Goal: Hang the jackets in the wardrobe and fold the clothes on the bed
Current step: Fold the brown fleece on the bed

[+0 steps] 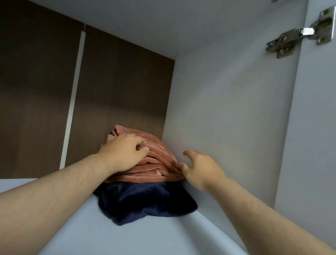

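Pink clothes point(155, 157): folded atop navy clothes point(145, 205), wardrobe shelf point(148, 247), my 12 o'clock.
Left hand point(124, 151): rested atop the pink, fingers curled; grip I couldn't tell.
Right hand point(202, 169): fingers spread, touched its 3 o'clock edge.

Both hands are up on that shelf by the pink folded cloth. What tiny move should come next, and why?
Probably ease the pink folded cloth slightly left and pat it flat. It sits atop the navy cloth, bunched against the side wall, where the right hand touches its edge; the left hand lies on top to steady it.
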